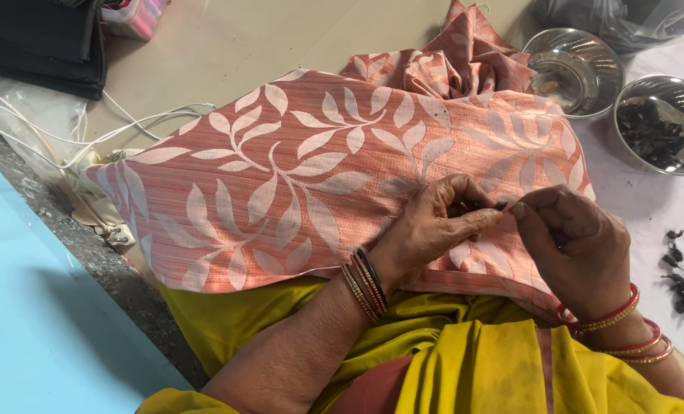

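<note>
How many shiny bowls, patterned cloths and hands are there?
Steel bowls: 2, one and another
Leaf-patterned pink cloth: 1
Hands: 2, left hand and right hand, pinching something small and dark together
Total: 5

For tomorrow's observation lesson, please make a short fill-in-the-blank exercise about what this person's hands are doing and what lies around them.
1. The left hand and right hand meet over a pink cloth printed with pale ____.
2. Each steel bowl beyond the cloth is ____ in shape.
3. Both wrists wear ____.
4. The person's garment below the cloth is ____ in colour.

Missing words: leaves; round; bangles; yellow
</note>
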